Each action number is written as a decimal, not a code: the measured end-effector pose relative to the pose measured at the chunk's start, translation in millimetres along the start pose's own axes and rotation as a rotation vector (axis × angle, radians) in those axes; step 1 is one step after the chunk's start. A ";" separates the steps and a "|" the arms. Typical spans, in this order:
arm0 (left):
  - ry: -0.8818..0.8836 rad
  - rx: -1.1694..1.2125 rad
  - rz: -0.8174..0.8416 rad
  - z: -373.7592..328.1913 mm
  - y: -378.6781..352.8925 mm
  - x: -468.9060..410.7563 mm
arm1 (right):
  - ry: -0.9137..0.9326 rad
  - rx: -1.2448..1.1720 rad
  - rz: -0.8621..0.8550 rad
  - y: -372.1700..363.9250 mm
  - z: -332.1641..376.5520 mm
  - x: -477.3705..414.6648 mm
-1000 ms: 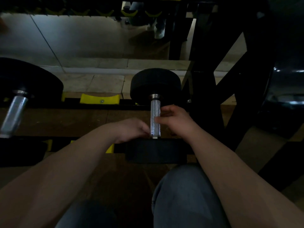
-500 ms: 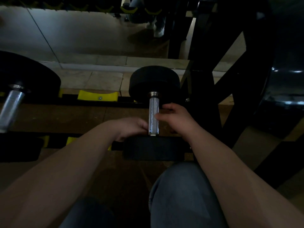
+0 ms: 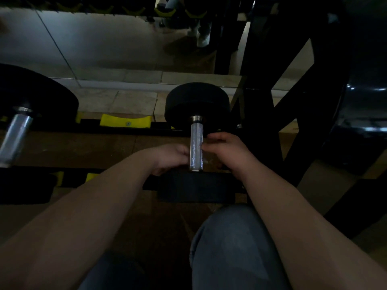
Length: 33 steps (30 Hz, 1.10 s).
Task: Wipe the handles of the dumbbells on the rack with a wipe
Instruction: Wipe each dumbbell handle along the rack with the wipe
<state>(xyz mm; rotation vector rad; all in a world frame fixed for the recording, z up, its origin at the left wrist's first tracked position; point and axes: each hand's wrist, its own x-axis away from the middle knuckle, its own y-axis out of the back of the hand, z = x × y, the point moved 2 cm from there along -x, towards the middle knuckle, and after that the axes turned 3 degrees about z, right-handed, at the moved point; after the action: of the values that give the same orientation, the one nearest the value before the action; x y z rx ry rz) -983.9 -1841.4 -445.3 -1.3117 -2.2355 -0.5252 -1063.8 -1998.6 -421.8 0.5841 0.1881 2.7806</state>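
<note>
Dim gym. Mirror (image 3: 104, 38) runs across the back wall, w/ a black rack (image 3: 117, 130) below it, rails running L–R. Big dumbbell (image 3: 37, 95) sits on the rack at far left, its shiny bar angled toward the camera. Small dumbbell (image 3: 196, 99) lies across both rails at centre, one black head far, one near. Knee in jeans (image 3: 230, 243) sits just below its near head.

Both bare forearms reach in. Left hand (image 3: 171, 158) is against the left side of the handle (image 3: 196, 147); fingers curled together, tips hidden, so can't tell if they wrap it. Right hand (image 3: 228, 151) is on the right side, thumb and fingers curled in, tips pinching at the handle. Too dark to tell what's under either hand.

Handle is knurled metal, lying between the two heads. Yellow cradle (image 3: 125, 120) sits on the back rail, between the two dumbbells.
</note>
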 end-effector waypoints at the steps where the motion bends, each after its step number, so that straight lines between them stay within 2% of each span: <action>1: 0.042 -0.036 0.047 4.1 0.4 1.7 | -0.001 -0.001 -0.001 0.7 -0.2 0.0; 3: 0.075 -0.033 0.099 5.6 2.3 2.3 | -0.006 0.005 0.004 1.3 -2.0 -1.0; 5: 0.013 0.042 0.044 3.1 4.4 -5.9 | -0.019 -0.003 0.000 1.5 -4.3 -3.2; 8: -0.207 0.434 -0.084 -8.8 4.4 -21.2 | -0.022 -0.011 -0.011 1.9 -5.9 -5.9; 10: -0.288 0.560 -0.179 -15.7 4.6 -26.3 | -0.027 -0.012 -0.018 2.8 -5.9 -7.0; 11: -0.295 0.563 -0.197 -16.4 5.8 -27.4 | -0.028 -0.015 -0.020 3.4 -5.6 -7.3; 13: -0.253 0.456 -0.132 -13.4 2.8 -24.8 | -0.030 -0.018 -0.024 4.1 -6.5 -9.0; 17: -0.020 -0.085 0.079 7.8 8.7 -1.6 | -0.042 -0.005 -0.017 3.1 -7.2 -10.3; 20: 0.009 -0.113 0.137 12.9 14.6 6.3 | -0.039 0.008 -0.014 2.3 -7.6 -12.4; 22: -0.053 0.003 0.042 7.6 13.4 2.3 | -0.045 0.013 -0.013 1.3 -7.4 -13.2; 25: -0.258 0.461 -0.197 -11.5 10.2 -5.3 | -0.039 0.008 -0.007 -0.2 -5.3 -11.0; 27: -0.305 0.601 -0.315 -19.4 10.6 -5.0 | -0.018 0.017 0.001 -0.3 -3.7 -7.8; 30: -0.271 0.443 -0.394 -17.0 7.2 10.4 | -0.012 0.029 0.008 -0.4 -2.1 -2.8; 33: -0.239 0.092 -0.439 -7.9 3.4 34.1 | -0.010 0.046 0.013 -1.1 -2.3 1.8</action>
<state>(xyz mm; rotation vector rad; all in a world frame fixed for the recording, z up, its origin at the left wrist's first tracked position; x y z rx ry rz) -993.5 -1820.6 -418.7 -0.8727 -2.7312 -0.4253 -1066.1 -1997.1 -423.4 0.6127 0.2473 2.7915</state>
